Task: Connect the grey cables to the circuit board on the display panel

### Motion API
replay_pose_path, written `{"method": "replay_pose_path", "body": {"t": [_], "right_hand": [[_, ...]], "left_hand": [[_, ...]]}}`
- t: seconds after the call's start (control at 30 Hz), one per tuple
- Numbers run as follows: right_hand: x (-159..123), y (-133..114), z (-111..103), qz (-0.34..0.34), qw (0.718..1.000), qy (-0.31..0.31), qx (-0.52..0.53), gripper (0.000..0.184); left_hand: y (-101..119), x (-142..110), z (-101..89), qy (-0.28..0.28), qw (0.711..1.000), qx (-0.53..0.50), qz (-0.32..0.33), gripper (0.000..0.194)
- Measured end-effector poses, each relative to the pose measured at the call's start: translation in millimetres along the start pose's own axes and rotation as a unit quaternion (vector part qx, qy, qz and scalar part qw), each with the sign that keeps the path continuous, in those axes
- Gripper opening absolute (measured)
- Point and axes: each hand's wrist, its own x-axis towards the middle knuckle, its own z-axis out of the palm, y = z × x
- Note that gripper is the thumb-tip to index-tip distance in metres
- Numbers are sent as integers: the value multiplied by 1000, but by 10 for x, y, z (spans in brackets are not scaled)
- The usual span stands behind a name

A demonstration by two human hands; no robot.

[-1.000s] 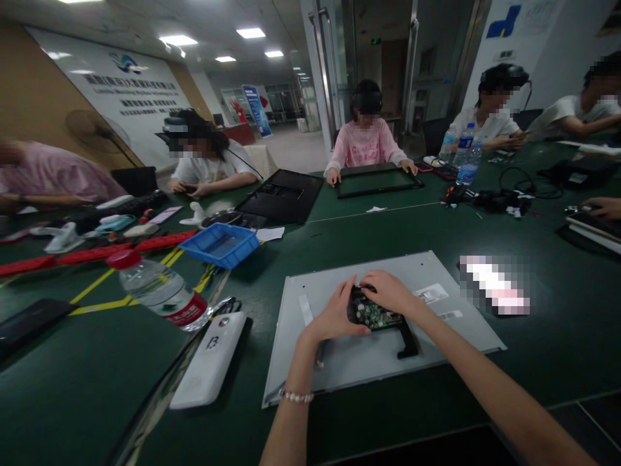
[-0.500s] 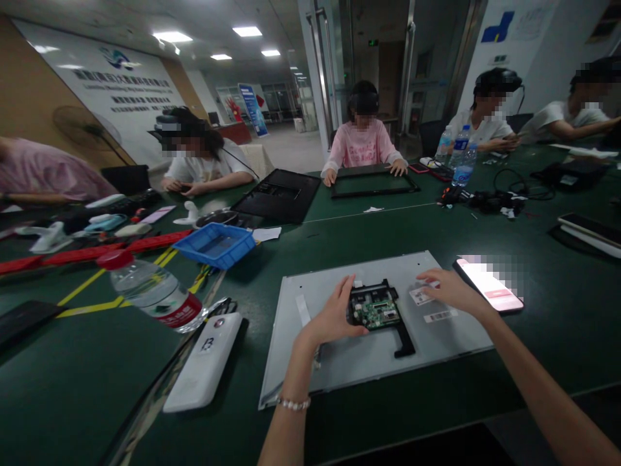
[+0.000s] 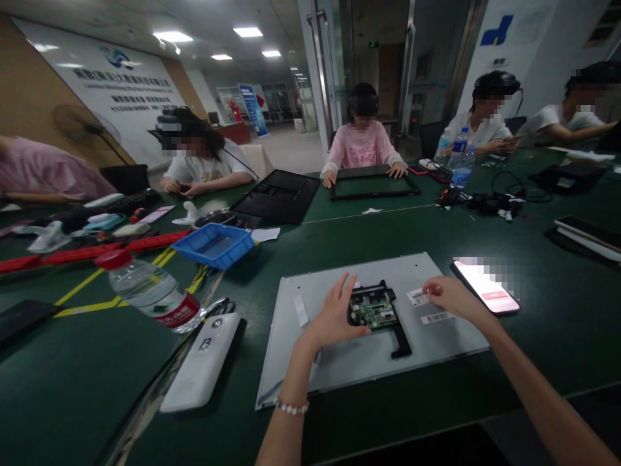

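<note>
A grey metal panel (image 3: 339, 362) lies flat on the green table in front of me. On it sits a small green circuit board (image 3: 373, 312) in a black bracket (image 3: 400, 342). My left hand (image 3: 334, 317) rests on the panel with fingers spread, its fingertips touching the board's left edge. My right hand (image 3: 449, 296) lies to the right of the board, fingers curled loosely over a white label (image 3: 418, 297) on the panel; I see nothing held in it.
A lit phone (image 3: 488, 291) lies just right of the panel. A water bottle (image 3: 148, 291) on its side, a white device (image 3: 201, 362) and a blue tray (image 3: 216, 244) lie to the left. Several people sit around the table with black frames (image 3: 371, 182).
My right hand has left the circuit board and moved right to the white label. The left hand stays at the board's left edge.
</note>
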Motion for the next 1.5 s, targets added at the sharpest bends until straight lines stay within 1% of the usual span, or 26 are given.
{"method": "replay_pose_path", "body": {"t": [0.07, 0.13, 0.23, 0.3, 0.4, 0.47, 0.53, 0.63, 0.7, 0.77, 0.87, 0.97, 1.03, 1.27, 1.37, 1.5], "right_hand": [[-3, -26, -8, 2, 1000, 6, 23, 18], [-11, -74, -7, 5, 998, 8, 61, 17], [-32, -196, 42, 3, 987, -1, 158, 18], [-47, -288, 115, -11, 976, -6, 218, 19], [-64, -381, 246, -34, 965, -5, 262, 16], [-74, -395, 318, -35, 961, -4, 273, 16], [-83, -383, 375, -14, 961, 5, 278, 16], [-92, -353, 448, 20, 956, 27, 290, 16], [-97, -349, 495, 26, 953, 37, 300, 17], [-105, -365, 531, 23, 953, 47, 298, 16], [-128, -417, 551, -4, 963, 70, 261, 13], [-148, -471, 548, -33, 971, 99, 217, 11], [-157, -497, 545, -50, 974, 108, 193, 11], [-183, -537, 550, -119, 983, 108, 88, 12], [-190, -532, 565, -133, 983, 100, 73, 13], [-198, -525, 566, -133, 983, 100, 81, 14]], "left_hand": [[73, 3, 2, 9, 1000, 11, 13, 108], [165, 13, 13, 17, 999, 19, 28, 101], [304, 46, 61, 29, 997, 27, 65, 79], [374, 76, 115, 32, 994, 39, 95, 62], [427, 111, 207, 36, 990, 71, 119, 46], [437, 121, 255, 39, 987, 91, 125, 41], [443, 122, 284, 38, 985, 106, 130, 38], [459, 115, 300, 27, 983, 122, 137, 40], [472, 113, 305, 19, 981, 130, 142, 43], [482, 115, 312, 12, 979, 138, 149, 43], [485, 122, 332, 3, 976, 152, 155, 39], [481, 128, 353, 7, 975, 160, 154, 34], [480, 131, 364, 11, 975, 162, 153, 32], [494, 143, 365, 15, 976, 154, 151, 27], [494, 147, 367, 17, 977, 153, 149, 26], [513, 141, 374, 18, 977, 159, 144, 27]]}}
